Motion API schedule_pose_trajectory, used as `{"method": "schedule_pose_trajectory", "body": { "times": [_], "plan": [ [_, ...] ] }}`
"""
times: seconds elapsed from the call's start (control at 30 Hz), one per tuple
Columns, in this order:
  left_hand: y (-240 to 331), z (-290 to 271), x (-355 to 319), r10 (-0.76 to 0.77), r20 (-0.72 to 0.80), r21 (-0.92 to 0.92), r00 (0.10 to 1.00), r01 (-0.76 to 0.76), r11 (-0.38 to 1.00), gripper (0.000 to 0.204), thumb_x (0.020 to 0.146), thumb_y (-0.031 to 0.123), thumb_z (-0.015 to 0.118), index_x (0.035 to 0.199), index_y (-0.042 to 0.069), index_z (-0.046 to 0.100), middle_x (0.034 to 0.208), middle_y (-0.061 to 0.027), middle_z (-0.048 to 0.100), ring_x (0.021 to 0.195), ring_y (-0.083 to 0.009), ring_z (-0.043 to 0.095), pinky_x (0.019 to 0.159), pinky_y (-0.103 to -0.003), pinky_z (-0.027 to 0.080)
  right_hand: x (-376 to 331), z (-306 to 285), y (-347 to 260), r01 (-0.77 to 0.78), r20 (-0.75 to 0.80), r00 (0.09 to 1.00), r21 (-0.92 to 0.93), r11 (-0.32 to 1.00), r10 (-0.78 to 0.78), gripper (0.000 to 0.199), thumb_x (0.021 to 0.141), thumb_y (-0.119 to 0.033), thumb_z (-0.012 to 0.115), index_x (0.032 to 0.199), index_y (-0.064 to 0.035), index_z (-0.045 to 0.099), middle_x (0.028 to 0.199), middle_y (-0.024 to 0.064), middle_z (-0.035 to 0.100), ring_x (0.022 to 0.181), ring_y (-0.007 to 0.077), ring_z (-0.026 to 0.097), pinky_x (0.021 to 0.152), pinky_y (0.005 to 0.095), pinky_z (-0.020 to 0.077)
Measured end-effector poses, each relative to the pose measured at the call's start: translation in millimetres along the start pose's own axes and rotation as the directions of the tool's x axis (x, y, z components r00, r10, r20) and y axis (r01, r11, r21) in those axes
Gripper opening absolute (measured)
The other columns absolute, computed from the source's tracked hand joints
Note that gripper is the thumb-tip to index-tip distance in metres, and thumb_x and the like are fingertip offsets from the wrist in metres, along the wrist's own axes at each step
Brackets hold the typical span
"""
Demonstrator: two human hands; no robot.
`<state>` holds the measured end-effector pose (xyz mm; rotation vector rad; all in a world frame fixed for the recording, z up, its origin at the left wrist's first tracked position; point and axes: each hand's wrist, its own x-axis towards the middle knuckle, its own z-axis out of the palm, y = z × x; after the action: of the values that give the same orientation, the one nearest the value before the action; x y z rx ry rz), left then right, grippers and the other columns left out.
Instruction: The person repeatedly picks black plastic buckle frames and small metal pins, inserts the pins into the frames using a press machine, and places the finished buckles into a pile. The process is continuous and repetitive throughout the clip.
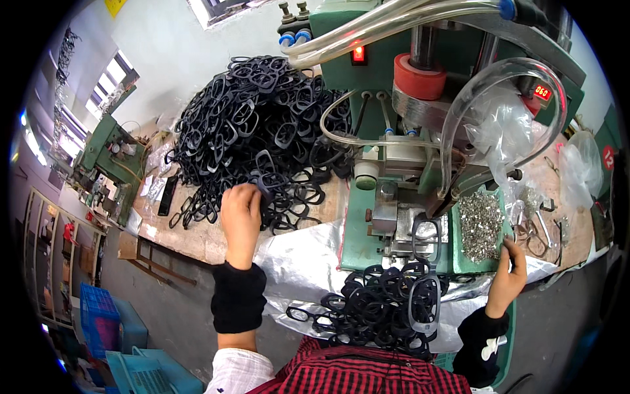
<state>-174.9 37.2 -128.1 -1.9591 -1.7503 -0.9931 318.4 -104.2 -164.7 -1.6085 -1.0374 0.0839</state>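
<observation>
My left hand [241, 209] reaches to the near side of a big heap of dark eyeglass frames [230, 125]. Its fingers are closed on one eyeglass frame [270, 184] at the heap's edge. My right hand [509, 276] is at the right rim of a green tray [467, 266] of small metal parts [482, 226]. Its fingers are bent together; whatever they hold is too small to see. Between my hands, one eyeglass frame [426, 240] sits upright at the fixture [394, 226] of a green press [361, 197]. A second heap of frames [374, 302] lies close to my body.
Clear air hoses [453, 131] loop in front of the press, beside its red collar [419, 75]. Plastic bags [581, 167] and hand tools [543, 226] lie at right. Silver foil [298, 256] covers the table's front. Blue crates [102, 322] stand on the floor at left.
</observation>
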Motion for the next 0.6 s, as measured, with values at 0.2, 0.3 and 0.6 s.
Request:
{"method": "schedule_pose_trajectory", "body": {
  "times": [0.2, 0.3, 0.6],
  "plan": [
    [77, 12, 29, -0.293, 0.075, -0.579, 0.953, 0.281, 0.765, 0.028, 0.108, 0.024, 0.045, 0.095, 0.002, 0.056, 0.084, -0.0057, 0.059, 0.072, -0.0146, 0.053, 0.068, -0.027, 0.042, 11, 17, -93, 0.157, 0.229, 0.956, 0.134, 0.978, -0.185, 0.017, 0.083, 0.003, 0.064, 0.099, 0.0018, 0.070, 0.096, 0.0125, 0.070, 0.091, 0.0241, 0.065, 0.087, 0.0336, 0.0485],
    [89, 38, 23, -0.219, 0.051, -0.573, 0.974, 0.208, 0.793, 0.032, 0.109, 0.025, 0.042, 0.092, 0.001, 0.054, 0.079, -0.0067, 0.057, 0.072, -0.0189, 0.054, 0.068, -0.031, 0.044, 26, 61, -127, 0.159, 0.203, 0.950, 0.343, 0.926, -0.239, 0.024, 0.083, 0.004, 0.069, 0.106, 0.0032, 0.067, 0.100, 0.0138, 0.071, 0.091, 0.0236, 0.069, 0.084, 0.0316, 0.0519],
    [137, 5, -12, -0.354, 0.221, -0.964, 0.909, 0.258, 0.060, 0.012, 0.105, 0.015, 0.052, 0.113, 0.006, 0.056, 0.103, -0.0087, 0.064, 0.096, -0.0187, 0.064, 0.087, -0.033, 0.054, 9, 89, -134, -0.179, 0.315, 0.949, 0.567, 0.804, -0.010, 0.046, 0.086, 0.001, 0.069, 0.127, 0.0077, 0.051, 0.099, 0.0104, 0.071, 0.101, 0.0152, 0.064, 0.094, 0.0277, 0.0462]
  ]
}}
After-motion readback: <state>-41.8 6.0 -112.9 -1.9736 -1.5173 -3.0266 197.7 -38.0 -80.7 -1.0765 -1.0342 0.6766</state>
